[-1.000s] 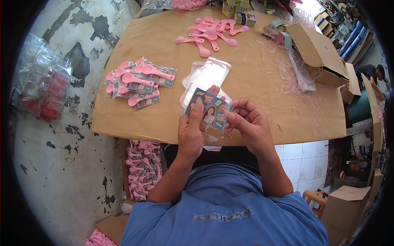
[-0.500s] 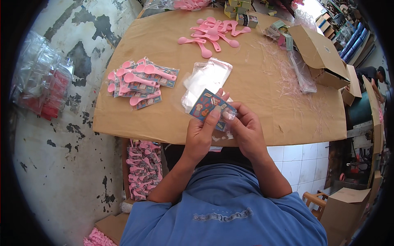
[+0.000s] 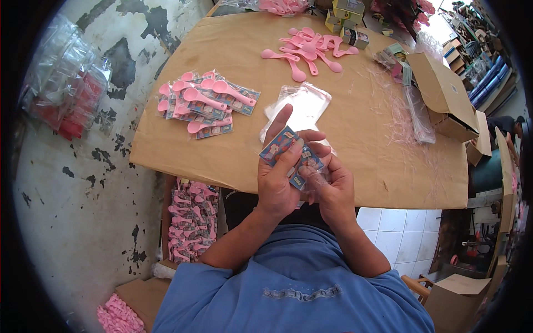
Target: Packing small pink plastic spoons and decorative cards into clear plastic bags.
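Observation:
A blue printed card (image 3: pixel 273 150) lies across my left hand (image 3: pixel 279 186), its thumb pressing on top and its index finger stretched out past the card. My right hand (image 3: pixel 337 191) pinches a clear plastic bag (image 3: pixel 316 173) at the card's right end. Whether the card is inside the bag I cannot tell. Just beyond my hands lies a stack of clear bags (image 3: pixel 307 104) with a bright sheen. To the left, pink measuring spoons (image 3: pixel 201 99) packed with blue cards form a pile. Loose pink spoons (image 3: pixel 305 51) are heaped at the far side.
The brown-covered table (image 3: pixel 383 166) has an open cardboard box (image 3: pixel 438 83) at its right edge, beside strands of plastic. Small yellow boxes (image 3: pixel 348 11) stand at the back. A box of packed spoons (image 3: pixel 191 222) sits below the table's left front. Plastic bags (image 3: pixel 66 77) hang on the left wall.
The whole view has shifted, so the table things sit further right. My left index finger has stretched out, and my right fingers have moved in closer over the card and bag.

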A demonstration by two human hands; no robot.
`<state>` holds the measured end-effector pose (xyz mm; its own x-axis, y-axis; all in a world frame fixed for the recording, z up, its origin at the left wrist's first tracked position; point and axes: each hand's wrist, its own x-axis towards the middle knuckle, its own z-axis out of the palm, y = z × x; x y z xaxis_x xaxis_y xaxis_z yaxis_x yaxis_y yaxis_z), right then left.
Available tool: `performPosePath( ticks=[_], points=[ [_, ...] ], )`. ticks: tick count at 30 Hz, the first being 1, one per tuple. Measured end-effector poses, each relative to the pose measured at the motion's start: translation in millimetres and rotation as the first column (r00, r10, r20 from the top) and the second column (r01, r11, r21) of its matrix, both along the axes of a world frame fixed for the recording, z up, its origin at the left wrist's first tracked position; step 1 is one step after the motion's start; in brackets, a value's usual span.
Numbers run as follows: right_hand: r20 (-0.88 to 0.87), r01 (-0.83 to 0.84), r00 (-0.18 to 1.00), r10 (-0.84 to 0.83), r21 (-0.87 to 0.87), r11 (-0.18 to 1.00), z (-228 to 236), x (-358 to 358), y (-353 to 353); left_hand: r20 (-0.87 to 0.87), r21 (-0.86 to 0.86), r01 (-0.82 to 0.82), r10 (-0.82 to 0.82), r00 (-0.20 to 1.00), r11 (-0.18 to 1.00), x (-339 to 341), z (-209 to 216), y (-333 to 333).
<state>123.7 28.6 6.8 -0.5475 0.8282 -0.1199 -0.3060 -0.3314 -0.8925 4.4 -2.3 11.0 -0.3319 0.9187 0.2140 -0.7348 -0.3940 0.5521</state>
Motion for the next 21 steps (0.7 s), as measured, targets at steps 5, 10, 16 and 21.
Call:
performPosePath(
  ticks=[5, 10, 16, 21],
  points=[
    [-0.010, 0.112, 0.994, -0.112, 0.166, 0.980, -17.5, -8.1, -1.3, 0.035, 0.002, -0.013, 0.013, 0.999, 1.000, 5.2, -4.0, 1.8],
    [0.056, 0.257, 0.943, -0.328, 0.503, 0.825, -3.1, -9.4, -3.9, 0.068, -0.096, -0.049, 0.056, 0.996, 0.994, -7.9, -6.2, 1.6],
    [0.150, -0.060, 0.945, -0.290, 0.953, 0.296, 19.4, 9.8, 17.8, 0.307, -0.142, -0.066, 0.107, 0.946, 0.988, -62.6, -31.5, -6.1],
    [0.369, -0.212, 0.874, -0.317, 0.875, 0.436, 61.0, 8.7, 77.6, 0.294, -0.205, -0.220, 0.275, 0.915, 0.954, -85.8, -33.9, -21.4]
  ],
)
